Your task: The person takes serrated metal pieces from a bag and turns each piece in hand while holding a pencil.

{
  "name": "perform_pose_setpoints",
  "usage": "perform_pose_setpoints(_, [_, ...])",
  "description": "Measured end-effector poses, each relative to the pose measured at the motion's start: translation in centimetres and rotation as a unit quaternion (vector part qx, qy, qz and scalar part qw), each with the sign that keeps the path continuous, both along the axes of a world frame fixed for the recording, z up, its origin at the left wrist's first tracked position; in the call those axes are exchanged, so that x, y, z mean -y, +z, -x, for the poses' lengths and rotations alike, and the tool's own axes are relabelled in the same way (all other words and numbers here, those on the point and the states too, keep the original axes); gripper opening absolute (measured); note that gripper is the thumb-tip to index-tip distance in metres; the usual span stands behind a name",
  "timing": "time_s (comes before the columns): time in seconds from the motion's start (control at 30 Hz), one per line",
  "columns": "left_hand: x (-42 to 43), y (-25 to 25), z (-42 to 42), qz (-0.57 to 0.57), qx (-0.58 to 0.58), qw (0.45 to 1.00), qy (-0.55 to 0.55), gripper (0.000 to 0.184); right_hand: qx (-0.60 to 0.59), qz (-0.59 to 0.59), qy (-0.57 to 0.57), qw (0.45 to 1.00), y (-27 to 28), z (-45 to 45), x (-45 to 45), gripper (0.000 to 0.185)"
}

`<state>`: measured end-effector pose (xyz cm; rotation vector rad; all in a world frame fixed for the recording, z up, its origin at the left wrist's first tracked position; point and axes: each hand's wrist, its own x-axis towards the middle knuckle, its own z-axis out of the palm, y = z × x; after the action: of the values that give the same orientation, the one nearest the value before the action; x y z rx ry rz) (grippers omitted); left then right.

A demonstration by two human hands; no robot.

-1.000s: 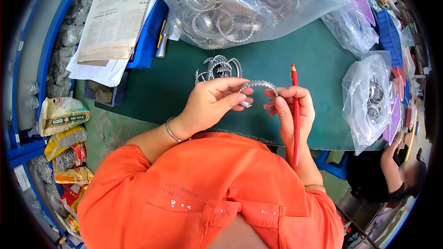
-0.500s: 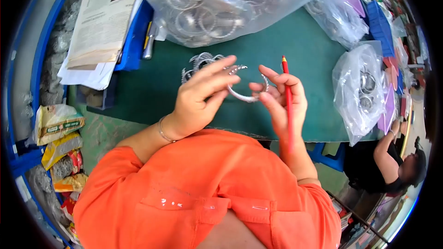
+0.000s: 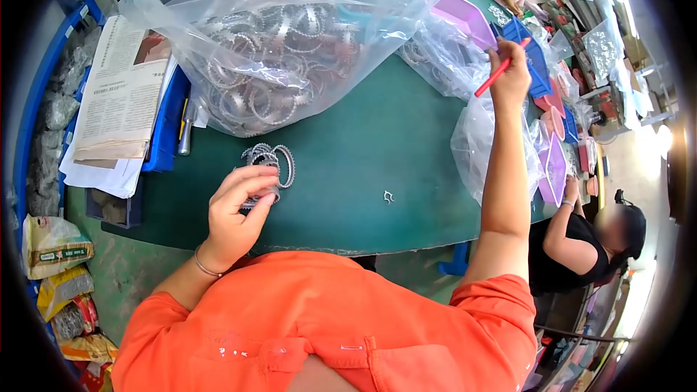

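My left hand (image 3: 236,207) is at the near side of a small pile of silver, ridged bangles (image 3: 287,167). Its fingers and thumb close around a bangle (image 3: 274,192), mostly hidden by the fingers. My right hand (image 3: 512,76) is stretched out to the far right, beside a purple tray (image 3: 465,18) and a blue tray (image 3: 534,65). A red pencil (image 3: 492,78) is gripped in it, slanting down to the left. Whether its fingertips touch anything else is hidden. One small silvery piece (image 3: 388,197) lies alone on the green table (image 3: 348,167).
A large clear bag of bangles (image 3: 268,65) covers the back of the table. Smaller plastic bags (image 3: 479,145) lie at right. Newspapers (image 3: 120,94) rest over a blue bin (image 3: 170,120) at left. Two other people (image 3: 573,247) sit along the right side.
My hands have parted from the bangle they held together. My right hand has reached far right with the pencil; my left has gone to the pile. The view has shifted right.
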<state>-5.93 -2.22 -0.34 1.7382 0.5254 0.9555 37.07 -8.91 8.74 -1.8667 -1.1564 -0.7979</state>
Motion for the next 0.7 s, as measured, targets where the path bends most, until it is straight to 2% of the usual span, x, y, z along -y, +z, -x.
perform_pose_setpoints(0.03, [-0.1, 0.0, 0.2, 0.000, 0.002, 1.000, -0.001, 0.023, -0.062, 0.063, -0.005, 0.996, -1.0, -2.2, 0.1, 0.017])
perform_pose_setpoints(0.1, [-0.3, -0.1, 0.7, -0.034, -0.031, 0.998, 0.036, 0.023, -0.109, 0.124, -0.023, 0.986, -3.5, -5.1, -0.2, 0.028])
perform_pose_setpoints(0.13, [-0.7, -0.2, 0.8, -0.104, -0.066, 0.990, 0.062, 0.025, -0.125, 0.157, -0.015, 0.980, -4.8, -5.6, -0.4, 0.029])
perform_pose_setpoints(0.17, [-1.0, -0.2, 1.1, -0.138, -0.115, 0.982, 0.064, 0.038, -0.145, 0.192, -0.003, 0.971, -6.2, -6.1, -0.6, 0.031])
perform_pose_setpoints(0.2, [-1.1, -0.1, 1.2, -0.142, -0.161, 0.974, 0.066, 0.049, -0.111, 0.249, 0.037, 0.961, -7.1, -5.9, -0.4, 0.029])
perform_pose_setpoints(0.23, [-1.0, 0.0, 1.3, -0.141, -0.214, 0.964, 0.070, 0.059, -0.182, 0.314, 0.040, 0.931, -6.7, -4.5, -0.6, 0.022])
perform_pose_setpoints(0.3, [-1.2, -1.2, 1.7, -0.088, -0.223, 0.971, 0.009, 0.075, -0.199, 0.226, 0.115, 0.947, -6.4, -0.7, -1.3, 0.016])
perform_pose_setpoints(0.33, [-1.2, -1.5, 1.7, -0.126, -0.232, 0.964, 0.004, 0.078, -0.073, 0.156, 0.111, 0.979, -5.8, 1.9, -1.9, 0.014])
perform_pose_setpoints(0.37, [-1.1, -1.4, 1.4, -0.134, -0.228, 0.964, 0.011, 0.073, 0.049, 0.079, 0.098, 0.991, -5.4, 5.0, -2.0, 0.013])
perform_pose_setpoints(0.43, [-1.2, -1.8, 1.0, -0.117, -0.215, 0.969, -0.003, 0.063, 0.052, 0.002, 0.127, 0.990, -4.4, 11.1, -1.5, 0.014])
perform_pose_setpoints(0.5, [-1.1, -1.8, 0.2, -0.110, -0.204, 0.972, -0.032, 0.059, -0.173, 0.020, 0.264, 0.949, -7.4, 15.4, -0.3, 0.015])
perform_pose_setpoints(0.57, [-0.8, -2.6, -0.7, -0.123, -0.187, 0.972, -0.064, 0.054, -0.302, 0.186, 0.279, 0.893, -8.8, 20.0, 0.4, 0.017])
perform_pose_setpoints(0.63, [-0.2, -2.9, -1.6, -0.104, -0.162, 0.980, -0.060, 0.049, -0.384, 0.162, 0.284, 0.864, -12.1, 22.1, -0.6, 0.018])
perform_pose_setpoints(0.7, [-0.2, -3.5, -1.7, -0.089, -0.167, 0.980, -0.061, 0.046, -0.408, 0.180, 0.267, 0.854, -12.1, 21.6, -0.5, 0.017])
